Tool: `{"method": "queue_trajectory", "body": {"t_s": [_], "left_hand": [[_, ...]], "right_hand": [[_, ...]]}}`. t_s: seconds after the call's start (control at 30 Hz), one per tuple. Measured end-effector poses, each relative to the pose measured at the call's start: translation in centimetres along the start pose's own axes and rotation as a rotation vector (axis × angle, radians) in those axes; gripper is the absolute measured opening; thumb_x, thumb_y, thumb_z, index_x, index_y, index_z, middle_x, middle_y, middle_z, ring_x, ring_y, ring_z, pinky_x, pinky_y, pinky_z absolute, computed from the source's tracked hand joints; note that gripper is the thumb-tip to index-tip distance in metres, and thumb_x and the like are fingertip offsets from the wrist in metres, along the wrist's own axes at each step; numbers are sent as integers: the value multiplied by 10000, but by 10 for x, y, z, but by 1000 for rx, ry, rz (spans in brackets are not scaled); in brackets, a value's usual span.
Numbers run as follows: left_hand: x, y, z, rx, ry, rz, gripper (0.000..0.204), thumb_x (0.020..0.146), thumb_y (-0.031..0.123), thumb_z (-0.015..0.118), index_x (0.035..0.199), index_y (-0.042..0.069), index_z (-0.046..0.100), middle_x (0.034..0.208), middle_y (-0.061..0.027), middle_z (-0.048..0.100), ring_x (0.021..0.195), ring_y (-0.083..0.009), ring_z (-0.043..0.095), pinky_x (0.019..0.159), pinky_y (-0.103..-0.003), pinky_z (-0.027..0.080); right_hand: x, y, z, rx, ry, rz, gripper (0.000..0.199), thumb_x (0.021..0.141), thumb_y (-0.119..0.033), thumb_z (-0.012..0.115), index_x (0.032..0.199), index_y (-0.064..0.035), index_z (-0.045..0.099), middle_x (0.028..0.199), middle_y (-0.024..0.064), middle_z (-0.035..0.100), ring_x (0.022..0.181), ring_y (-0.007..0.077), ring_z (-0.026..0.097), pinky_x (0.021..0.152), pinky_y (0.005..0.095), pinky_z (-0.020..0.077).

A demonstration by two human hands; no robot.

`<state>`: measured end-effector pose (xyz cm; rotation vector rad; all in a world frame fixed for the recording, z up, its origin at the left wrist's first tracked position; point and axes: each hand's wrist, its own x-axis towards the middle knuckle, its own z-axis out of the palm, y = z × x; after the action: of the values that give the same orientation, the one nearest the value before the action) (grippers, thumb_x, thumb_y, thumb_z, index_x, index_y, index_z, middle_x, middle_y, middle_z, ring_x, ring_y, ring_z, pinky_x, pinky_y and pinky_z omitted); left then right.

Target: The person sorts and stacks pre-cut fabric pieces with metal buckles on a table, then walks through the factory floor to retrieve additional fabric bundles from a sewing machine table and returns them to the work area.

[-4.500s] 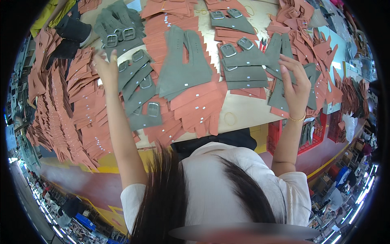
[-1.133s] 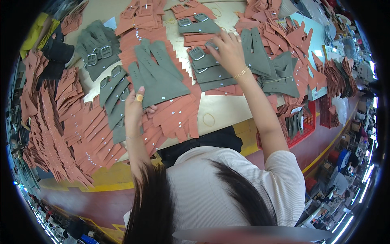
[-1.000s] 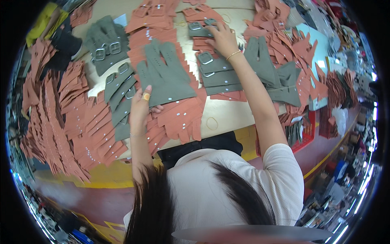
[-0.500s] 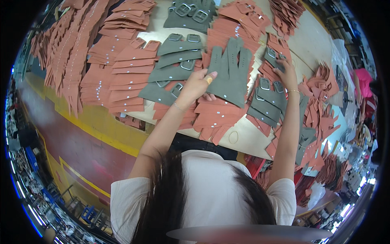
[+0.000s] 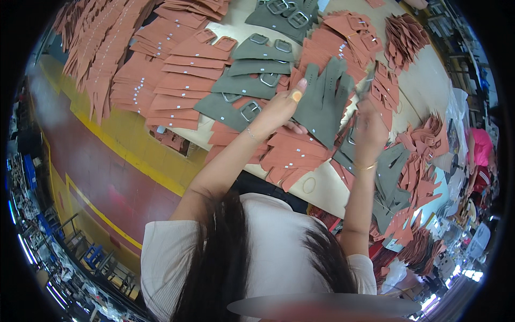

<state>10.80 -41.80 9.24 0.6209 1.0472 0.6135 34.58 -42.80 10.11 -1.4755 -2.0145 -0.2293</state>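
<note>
My left hand [image 5: 284, 107] is closed on a grey-green leather piece [image 5: 316, 115] whose upper end splits into strips with punched holes. Its thumb lies on top and its fingers are underneath. Just to the right, my right hand [image 5: 372, 129] is smeared by motion. From its fingertips a small grey piece [image 5: 367, 85] sticks up, seemingly a buckled one like those around it. Left of my left hand lie overlapping grey-green pieces with a metal buckle [image 5: 250, 110] on some ends. Under the held piece is a fan of orange-brown leather pieces [image 5: 296, 153].
Rows of orange-brown pieces [image 5: 177, 102] cover the left of the pale table [image 5: 316, 189]. Another grey-green buckled stack [image 5: 279, 20] lies at the far side. Loose orange and grey-green pieces [image 5: 394, 177] heap at the right. A yellow and dark red floor [image 5: 123, 172] shows left.
My right hand has come away from the orange stack with the small grey piece, moving nearer and slightly left. My left hand and its held piece have shifted right in the picture, as the view moved.
</note>
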Motion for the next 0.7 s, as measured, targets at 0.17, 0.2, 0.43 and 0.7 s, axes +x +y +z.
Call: {"method": "queue_trajectory", "body": {"t_s": [0.17,0.2,0.43,0.7], "left_hand": [[1,-2,1,59,-12,54,535,1001,405,444,1172,-99,506,891,-161,655,666,-221,694,519,-279,595],[2,-5,2,123,-10,80,485,1008,356,455,1174,-97,499,899,-160,654,672,-220,694,522,-285,598],[7,-17,0,110,-7,123,354,1002,149,418,1234,-115,454,1028,-207,630,673,-259,698,546,-291,612],[7,-15,-1,49,-53,97,376,1016,169,413,1292,-86,402,1131,-219,577,690,-291,705,554,-305,614]], "right_hand": [[1,-76,13,321,-166,-177,138,791,-127,718,908,-70,672,837,63,670,712,252,620,666,356,480],[10,-79,17,304,-196,-156,136,781,-133,723,893,-76,672,831,58,659,737,252,617,679,360,477],[91,-102,110,255,-386,-497,164,719,-178,732,833,-97,646,942,50,581,931,238,597,751,370,510],[122,-103,128,442,-378,-165,101,782,-133,628,843,-61,593,857,114,578,832,288,611,741,383,504]]}}
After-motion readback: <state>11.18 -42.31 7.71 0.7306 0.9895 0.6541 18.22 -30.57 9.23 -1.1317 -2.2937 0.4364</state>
